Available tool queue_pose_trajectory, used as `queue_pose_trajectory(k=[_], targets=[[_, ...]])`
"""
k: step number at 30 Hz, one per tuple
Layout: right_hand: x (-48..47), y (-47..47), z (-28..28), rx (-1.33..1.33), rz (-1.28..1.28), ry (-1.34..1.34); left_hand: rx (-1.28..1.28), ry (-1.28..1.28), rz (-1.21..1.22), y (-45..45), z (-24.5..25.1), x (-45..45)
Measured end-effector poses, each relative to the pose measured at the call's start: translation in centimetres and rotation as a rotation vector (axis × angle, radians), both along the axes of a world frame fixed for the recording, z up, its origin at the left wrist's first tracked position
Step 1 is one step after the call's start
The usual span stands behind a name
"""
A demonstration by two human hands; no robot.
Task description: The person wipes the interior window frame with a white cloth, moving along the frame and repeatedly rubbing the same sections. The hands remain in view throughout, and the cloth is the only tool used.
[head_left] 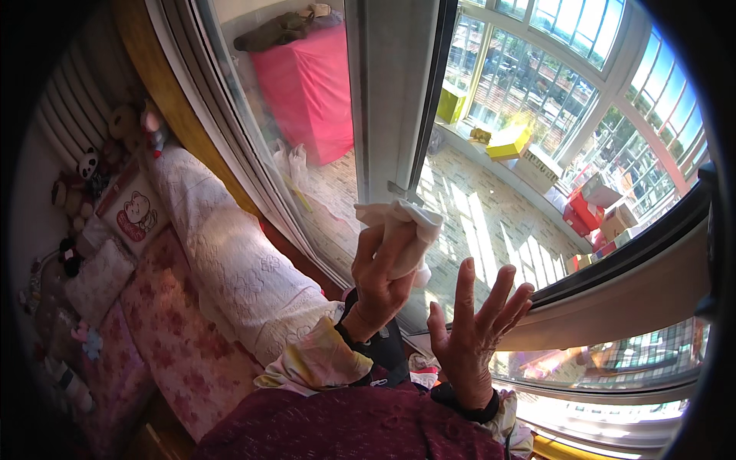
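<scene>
A crumpled white cloth (409,230) is bunched in my left hand (382,282), its folds rising above the fingers. Behind the cloth, a small metal handle (402,190) shows in part on the grey frame (388,103) of a sliding glass door. My right hand (480,333) is raised to the right with its fingers spread, and it holds nothing. Whether the cloth touches the glass or frame cannot be made out. Patterned sleeves (328,356) are pushed back at both wrists.
On the left, a white lace cover (247,259) drapes a long raised form beside a pink floral bedspread (172,322), cushions and plush toys (87,164). Beyond the door are a pink-covered stack (310,86), a sunlit tiled floor (460,213) and boxes (512,141) along the window ledge.
</scene>
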State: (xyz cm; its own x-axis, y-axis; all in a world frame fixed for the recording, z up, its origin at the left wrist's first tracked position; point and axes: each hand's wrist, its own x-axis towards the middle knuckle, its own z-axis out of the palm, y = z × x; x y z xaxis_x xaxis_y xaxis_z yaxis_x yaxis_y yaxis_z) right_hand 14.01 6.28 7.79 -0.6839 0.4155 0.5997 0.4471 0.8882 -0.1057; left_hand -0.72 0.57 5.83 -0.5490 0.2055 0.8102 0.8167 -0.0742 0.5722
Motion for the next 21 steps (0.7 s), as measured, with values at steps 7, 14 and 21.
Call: queue_pose_trajectory(k=[7, 14, 21], targets=[[0.4, 0.1, -0.2, -0.021, 0.000, -0.038, -0.009, 0.085, 0.102, -0.8, -0.3, -2.6], [-0.2, 0.5, -0.7, 0.082, -0.008, 0.009, 0.124, -0.158, 0.101, -0.1, 1.3, -3.0], [-0.3, 0.8, -1.0, 0.125, -0.013, -0.010, -0.025, 0.142, -0.106, 0.0, 1.0, -0.2]])
